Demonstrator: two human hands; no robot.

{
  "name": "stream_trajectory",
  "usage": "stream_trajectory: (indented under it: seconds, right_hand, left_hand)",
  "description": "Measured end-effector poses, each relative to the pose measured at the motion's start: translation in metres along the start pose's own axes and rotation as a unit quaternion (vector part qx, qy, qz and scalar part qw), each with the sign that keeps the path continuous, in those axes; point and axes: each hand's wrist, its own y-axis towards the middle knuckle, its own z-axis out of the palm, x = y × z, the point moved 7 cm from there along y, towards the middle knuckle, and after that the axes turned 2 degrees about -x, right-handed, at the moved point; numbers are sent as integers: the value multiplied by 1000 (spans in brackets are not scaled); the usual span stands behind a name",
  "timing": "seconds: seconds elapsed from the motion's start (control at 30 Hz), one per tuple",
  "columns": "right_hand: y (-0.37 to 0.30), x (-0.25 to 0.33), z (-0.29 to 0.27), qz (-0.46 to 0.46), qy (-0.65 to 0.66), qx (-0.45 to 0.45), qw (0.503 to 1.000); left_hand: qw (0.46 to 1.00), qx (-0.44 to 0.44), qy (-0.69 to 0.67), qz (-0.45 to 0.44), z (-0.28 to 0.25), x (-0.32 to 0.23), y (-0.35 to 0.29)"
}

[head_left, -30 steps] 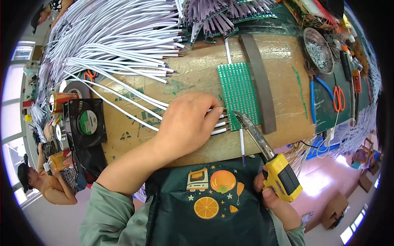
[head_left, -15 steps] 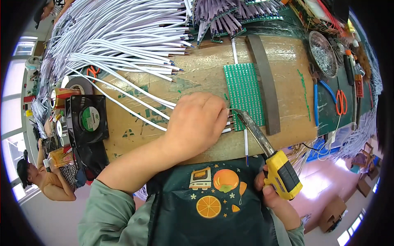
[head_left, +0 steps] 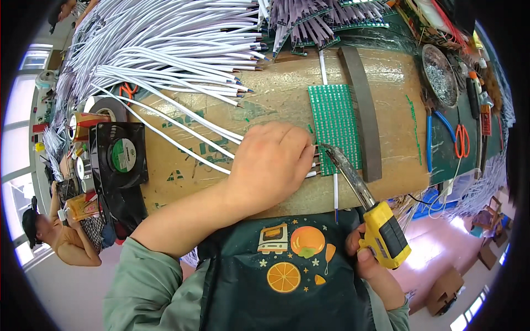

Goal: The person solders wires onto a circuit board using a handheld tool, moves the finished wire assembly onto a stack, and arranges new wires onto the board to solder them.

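Note:
My left hand (head_left: 270, 160) is closed in a pinch on a white cable (head_left: 193, 156) at the lower left edge of a green circuit board panel (head_left: 334, 118). Bared wire ends poke out past the fingers toward the board; the pinch itself is hidden behind the hand. In my right hand (head_left: 371, 263) is a yellow and black soldering gun (head_left: 385, 234), gripped by its handle. Its dark metal tip reaches the board's left edge, close to my left fingertips. Whether the tip touches a wire is too small to tell.
A dark grey bar (head_left: 361, 116) lies along the board's right side. Piled white cables (head_left: 182, 38) cover the far left. A black fan (head_left: 118, 155) stands at left. At right are a metal bowl (head_left: 440, 74), blue-handled pliers (head_left: 429, 140) and orange-handled scissors (head_left: 461, 140). Another person (head_left: 72, 237) sits beyond.
The whole picture has shifted slightly to the right. Both hands keep their grips, and the soldering gun's tip stays at the board's left edge.

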Motion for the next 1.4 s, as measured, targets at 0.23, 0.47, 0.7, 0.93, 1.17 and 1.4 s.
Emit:
stream_trajectory:
  seconds: [0.23,0.47,0.7,0.93,1.17,1.4]
  right_hand:
    - [0,-2,-2,11,-18,16,1000]
    - [2,-2,-2,31,-2,2,1000]
    - [3,0,-1,16,-35,2,999]
    - [5,-1,3,40,-31,38,998]
    - [4,-2,2,19,-61,36,997]
    - [0,2,4,-2,0,-12,1000]
  left_hand:
    - [1000,3,21,4,0,-2,1]
    - [1000,-2,-16,-4,0,1,2]
    - [1000,-2,-13,-11,1,2,2]
    - [1000,0,-9,-17,1,1,2]
    - [1000,-7,-9,-9,1,1,2]
    - [1000,-7,-9,-10,1,0,2]
